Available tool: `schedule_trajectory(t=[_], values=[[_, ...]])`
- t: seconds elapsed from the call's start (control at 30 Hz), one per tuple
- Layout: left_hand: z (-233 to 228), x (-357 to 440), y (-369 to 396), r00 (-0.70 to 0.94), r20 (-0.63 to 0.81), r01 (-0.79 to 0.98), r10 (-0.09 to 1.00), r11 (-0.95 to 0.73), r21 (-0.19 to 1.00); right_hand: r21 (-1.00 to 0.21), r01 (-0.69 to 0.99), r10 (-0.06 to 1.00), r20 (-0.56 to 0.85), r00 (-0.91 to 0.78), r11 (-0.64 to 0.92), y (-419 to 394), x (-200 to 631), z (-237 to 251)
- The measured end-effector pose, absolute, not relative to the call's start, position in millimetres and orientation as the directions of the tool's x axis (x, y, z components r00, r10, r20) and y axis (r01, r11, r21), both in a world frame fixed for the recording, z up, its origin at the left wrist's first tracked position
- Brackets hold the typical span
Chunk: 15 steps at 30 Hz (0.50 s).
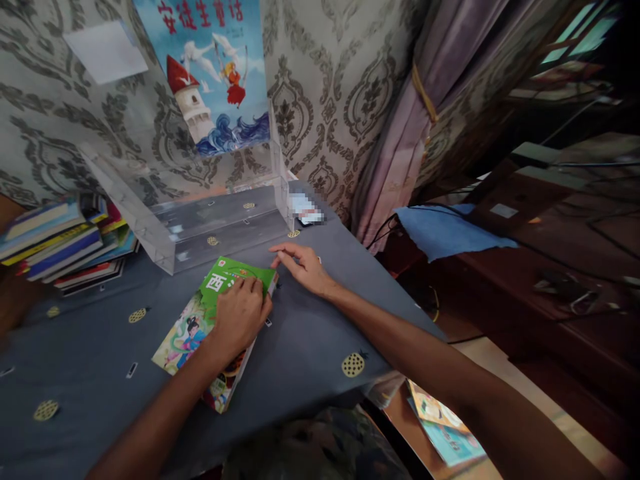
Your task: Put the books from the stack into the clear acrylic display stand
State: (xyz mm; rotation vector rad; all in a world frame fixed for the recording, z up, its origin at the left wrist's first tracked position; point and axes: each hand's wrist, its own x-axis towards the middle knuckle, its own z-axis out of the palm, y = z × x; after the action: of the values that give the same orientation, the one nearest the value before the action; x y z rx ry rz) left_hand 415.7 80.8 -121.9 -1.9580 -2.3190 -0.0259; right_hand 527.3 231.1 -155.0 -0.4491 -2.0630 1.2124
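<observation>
A thick paperback book with a green and illustrated cover lies at a slant on the grey cloth. My left hand rests on its upper part, fingers bent over the cover and thumb by the right edge. Just past the book's top right corner, my right hand is held low over the cloth. Its index finger and thumb point left, a little apart, and nothing shows between them. Behind the book stands a clear plastic rack, with bare cloth showing through it.
A pile of books sits at the left. Behind the rack, a fairy-tale poster hangs on the patterned wall. A small card-like item lies right of the rack. Below the table's right edge are more books; a blue cloth drapes nearby.
</observation>
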Motion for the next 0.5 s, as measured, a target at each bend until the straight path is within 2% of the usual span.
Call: schedule_trajectory(t=[0.13,0.33,0.5], values=[[-121.8,418.9,79.9,-0.179,0.072,0.984,0.981,0.18,-0.003,-0.83,-0.031,0.558,0.401,-0.726,0.556,230.2,528.5,-156.1],[-123.1,421.5,79.3,-0.156,0.067,0.983,0.985,0.162,-0.085,-0.827,0.009,0.573,0.382,-0.726,0.563,232.4,528.5,-158.6],[-115.0,420.8,83.8,-0.185,0.006,0.981,0.983,0.185,-0.058,-0.833,-0.021,0.549,0.383,-0.743,0.553,232.3,529.1,-155.8]])
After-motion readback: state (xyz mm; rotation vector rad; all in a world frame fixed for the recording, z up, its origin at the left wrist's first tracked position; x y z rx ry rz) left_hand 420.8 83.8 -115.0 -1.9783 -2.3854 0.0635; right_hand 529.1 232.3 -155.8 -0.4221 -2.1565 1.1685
